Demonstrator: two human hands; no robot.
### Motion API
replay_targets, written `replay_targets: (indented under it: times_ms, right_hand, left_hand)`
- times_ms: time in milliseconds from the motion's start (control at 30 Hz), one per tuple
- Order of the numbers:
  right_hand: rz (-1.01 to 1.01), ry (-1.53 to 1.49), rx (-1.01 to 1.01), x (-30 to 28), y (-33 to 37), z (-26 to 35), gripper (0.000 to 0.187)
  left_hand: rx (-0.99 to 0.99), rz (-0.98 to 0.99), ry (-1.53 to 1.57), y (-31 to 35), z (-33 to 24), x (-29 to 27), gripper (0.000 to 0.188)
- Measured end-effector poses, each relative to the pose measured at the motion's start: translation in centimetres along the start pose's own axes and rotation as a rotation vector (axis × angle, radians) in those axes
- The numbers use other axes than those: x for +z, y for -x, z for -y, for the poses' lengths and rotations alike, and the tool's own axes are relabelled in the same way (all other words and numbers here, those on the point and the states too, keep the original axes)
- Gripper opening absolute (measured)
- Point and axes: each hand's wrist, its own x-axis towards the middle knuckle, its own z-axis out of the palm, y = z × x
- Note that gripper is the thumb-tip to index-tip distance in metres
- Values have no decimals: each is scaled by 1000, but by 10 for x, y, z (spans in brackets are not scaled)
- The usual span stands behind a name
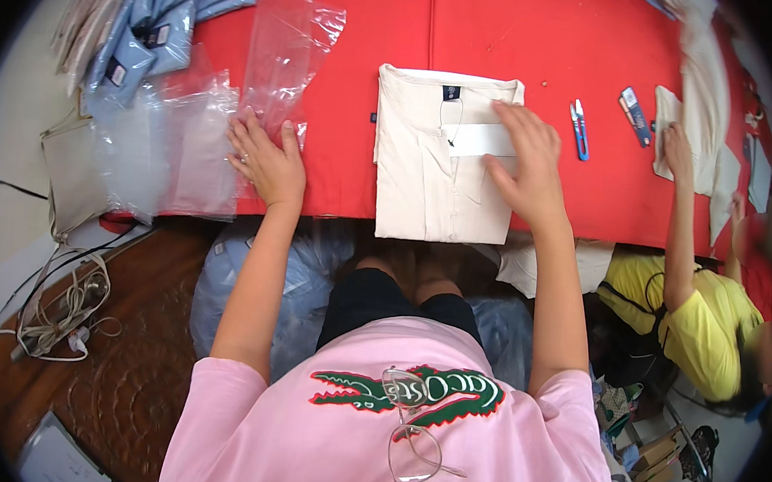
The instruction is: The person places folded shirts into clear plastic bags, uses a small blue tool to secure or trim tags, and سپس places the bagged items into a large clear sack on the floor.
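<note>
A cream garment (413, 176), folded into a rectangle, lies before me on the red tabletop with its dark neck label up. A white paper tag (481, 141) on a thin string rests across its front. Over the garment's right side is my right hand (533, 166), fingers spread and curved beside the tag; I cannot tell whether the fingertips touch it. My left hand (271, 161) lies flat with fingers apart at the edge of some clear plastic bags (202, 152). Another clear bag (281, 46) stretches away beyond that hand.
Blue folded garments in plastic (164, 19) are piled at the far left. Thread snips (579, 129) and a small blue-and-white packet (634, 117) lie on the red cloth (348, 140) to the right. There a person in yellow (707, 326) handles cream fabric (702, 93). Cables (73, 304) hang at lower left.
</note>
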Motion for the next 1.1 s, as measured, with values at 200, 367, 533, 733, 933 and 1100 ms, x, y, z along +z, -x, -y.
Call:
replay_targets:
  times_ms: [200,367,533,733,933,1100]
  right_hand:
    - [249,115,212,-19,-23,-7,49]
    - [39,310,137,-26,1,21,51]
    - [145,212,86,-8,48,103,41]
    - [-25,-193,222,-15,105,113,46]
    - [-107,131,282,32,80,89,55]
    - [91,311,283,50,59,68,44]
  left_hand:
    - [-83,1,76,-7,8,11,96]
    - [-103,81,-20,-36,11,-43,100]
    - [-22,210,161,-65,62,-48,59]
    - [-169,637,1286,-16,33,-133,56]
    - [-300,801,1536,70,39,-175,38]
    - [-340,706,1529,123,35,-196,41]
